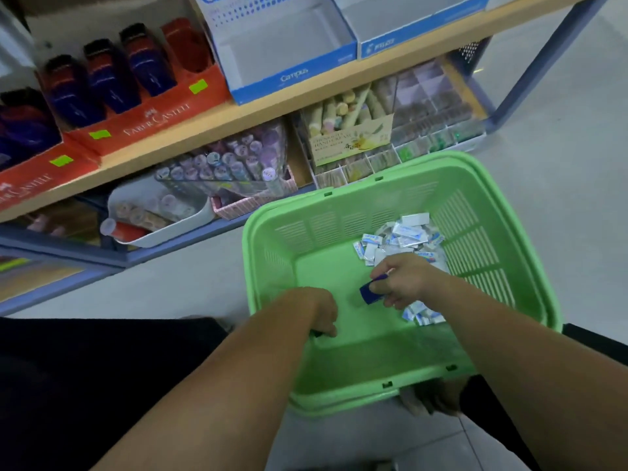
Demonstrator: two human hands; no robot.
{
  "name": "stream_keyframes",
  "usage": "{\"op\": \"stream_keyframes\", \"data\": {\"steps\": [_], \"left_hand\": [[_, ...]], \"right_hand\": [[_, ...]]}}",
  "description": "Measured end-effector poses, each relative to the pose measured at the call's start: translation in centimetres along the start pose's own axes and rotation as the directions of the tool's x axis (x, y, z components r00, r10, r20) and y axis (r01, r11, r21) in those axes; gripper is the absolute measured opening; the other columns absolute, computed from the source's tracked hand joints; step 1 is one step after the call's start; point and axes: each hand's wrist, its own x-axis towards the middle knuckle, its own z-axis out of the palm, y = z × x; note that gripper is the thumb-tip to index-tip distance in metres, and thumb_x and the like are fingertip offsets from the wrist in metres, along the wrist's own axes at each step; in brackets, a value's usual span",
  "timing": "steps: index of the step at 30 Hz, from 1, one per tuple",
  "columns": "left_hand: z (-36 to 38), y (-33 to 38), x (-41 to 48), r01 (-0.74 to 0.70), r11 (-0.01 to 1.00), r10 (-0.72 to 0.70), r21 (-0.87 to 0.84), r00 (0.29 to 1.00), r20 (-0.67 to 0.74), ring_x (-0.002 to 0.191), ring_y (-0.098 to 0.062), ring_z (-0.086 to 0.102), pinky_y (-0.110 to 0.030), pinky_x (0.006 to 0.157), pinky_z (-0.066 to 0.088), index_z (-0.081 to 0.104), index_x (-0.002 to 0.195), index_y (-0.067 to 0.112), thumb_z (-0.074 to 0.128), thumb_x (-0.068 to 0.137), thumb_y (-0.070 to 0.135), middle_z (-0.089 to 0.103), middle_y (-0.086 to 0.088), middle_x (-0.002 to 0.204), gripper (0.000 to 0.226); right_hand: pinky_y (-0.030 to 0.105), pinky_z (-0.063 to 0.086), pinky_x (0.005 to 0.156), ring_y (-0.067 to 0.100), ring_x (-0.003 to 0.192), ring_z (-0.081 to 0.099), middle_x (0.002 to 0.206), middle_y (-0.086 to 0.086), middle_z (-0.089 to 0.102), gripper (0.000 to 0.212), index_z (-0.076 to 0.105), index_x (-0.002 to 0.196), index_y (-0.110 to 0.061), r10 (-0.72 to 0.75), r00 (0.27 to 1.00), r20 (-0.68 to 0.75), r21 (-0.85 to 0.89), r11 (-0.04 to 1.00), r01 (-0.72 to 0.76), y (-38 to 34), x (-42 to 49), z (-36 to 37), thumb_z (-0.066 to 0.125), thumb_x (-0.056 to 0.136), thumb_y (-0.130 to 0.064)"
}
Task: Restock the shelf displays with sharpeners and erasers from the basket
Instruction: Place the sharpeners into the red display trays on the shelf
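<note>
Floor was pale grey tile, smooth and slightly glossy; the green basket sat on it right in front of the shelf unit, which had wood-tone boards on a blue-grey metal frame. Basket was moulded plastic with slotted walls, a solid bottom and a thick rolled rim. Erasers, small white blocks in blue-printed wrappers, were heaped in the far right corner, with a few more by the right wall. Right hand was inside the basket, just in front of that heap, thumb and fingers pinching a dark blue sharpener just above the bottom. Left hand was low at the near left side, fingers curled tight over a small dark piece; couldn't tell what it was. Upper board carried red card display boxes holding upright blue and red shelf sharpeners, with a blue-and-white card box beside them. Lower board held a clear tub of pastel pens, a white tray of tubes, a hand-cream carton and clear divider bins. Basket's far rim partly blocked the front row of those bins. Dark cloth filled the near left.
</note>
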Motion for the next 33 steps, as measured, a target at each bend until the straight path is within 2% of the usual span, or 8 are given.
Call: {"op": "stream_keyframes", "data": {"steps": [4,7,12,16,21,27,30,33], "left_hand": [[1.0,0.4,1.1,-0.019,0.937,0.012,0.348,1.000,0.024,0.126,-0.035,0.052,-0.044,0.102,0.044,0.065,0.132,0.029,0.070,0.086,0.058,0.055,-0.005,0.139,0.054],[1.0,0.8,1.0,-0.019,0.932,0.008,0.361,0.999,0.031,0.126,-0.034,0.053,-0.043,0.101,0.042,0.064,0.131,0.025,0.079,0.083,0.044,0.053,-0.006,0.139,0.053],[-1.0,0.8,-0.9,0.001,0.975,-0.021,0.223,0.996,0.085,0.122,-0.029,0.058,-0.058,0.108,0.038,0.067,0.129,0.016,0.079,0.086,0.041,0.061,-0.004,0.133,0.052],[-3.8,0.4,-4.7,-0.029,0.987,0.023,-0.158,0.999,-0.041,0.111,-0.025,0.065,-0.036,0.098,0.053,0.062,0.136,0.019,0.079,0.083,0.051,0.063,0.000,0.130,0.065],[-7.3,-0.2,-10.9,-0.143,0.856,0.105,-0.497,0.989,-0.103,0.085,-0.023,0.074,-0.034,0.077,0.064,0.067,0.126,0.014,0.090,0.076,0.036,0.075,-0.006,0.100,0.060],[-12.5,-2.5,-21.0,-0.270,0.822,0.124,-0.502,0.944,-0.306,0.085,-0.027,0.073,-0.037,0.077,0.064,0.053,0.140,0.003,0.085,0.083,0.017,0.069,-0.009,0.097,0.067],[-14.9,-4.8,-25.6,-0.311,0.826,0.098,-0.469,0.900,-0.425,0.094,-0.030,0.075,-0.040,0.080,0.064,0.067,0.123,0.007,0.077,0.089,0.013,0.073,-0.014,0.107,0.036],[-16.4,-7.5,-28.9,-0.315,0.854,0.039,-0.414,0.833,-0.552,0.073,-0.020,0.072,-0.034,0.065,0.062,0.074,0.103,0.016,0.072,0.086,0.020,0.076,-0.007,0.093,0.017]], "right_hand": [[0.028,0.046,0.056,0.021,0.055,0.058,0.082,0.014,0.070,0.017,0.068,0.100,-0.011,0.016,1.000,-0.022,0.095,0.995,-0.013,1.7,-0.8,-0.6,0.078,0.087,-0.007],[0.029,0.050,0.059,0.022,0.064,0.061,0.084,0.010,0.071,0.017,0.070,0.101,-0.013,0.020,1.000,0.017,0.103,0.994,-0.022,1.8,-1.2,-1.0,0.078,0.087,-0.009],[0.035,0.056,0.068,0.023,0.068,0.065,0.089,0.013,0.074,0.022,0.073,0.101,-0.010,-0.023,0.999,0.033,0.172,0.985,0.017,-0.6,-1.5,-1.6,0.083,0.082,-0.007],[0.036,0.062,0.065,0.027,0.066,0.071,0.092,0.021,0.072,0.026,0.066,0.100,-0.004,-0.021,0.997,0.075,0.098,0.995,0.014,-3.6,-2.5,-2.2,0.082,0.080,0.001],[0.042,0.064,0.072,0.034,0.078,0.075,0.108,0.029,0.066,0.039,0.055,0.124,-0.005,0.029,0.982,0.188,-0.192,0.981,0.008,-9.8,-6.5,-4.2,0.068,0.090,0.009],[0.040,0.064,0.072,0.029,0.085,0.074,0.106,0.021,0.069,0.019,0.062,0.112,-0.006,-0.099,0.968,0.228,-0.369,0.912,0.181,-19.2,-13.3,-6.6,0.065,0.095,0.001],[0.040,0.061,0.071,0.025,0.082,0.069,0.093,0.015,0.070,0.019,0.061,0.101,-0.012,-0.215,0.944,0.250,-0.399,0.866,0.303,-23.7,-16.2,-7.5,0.070,0.090,0.000],[0.037,0.058,0.068,0.020,0.072,0.069,0.086,0.012,0.071,0.019,0.058,0.099,-0.013,-0.373,0.903,0.214,-0.257,0.870,0.420,-27.4,-17.6,-7.4,0.071,0.090,-0.001]]}}
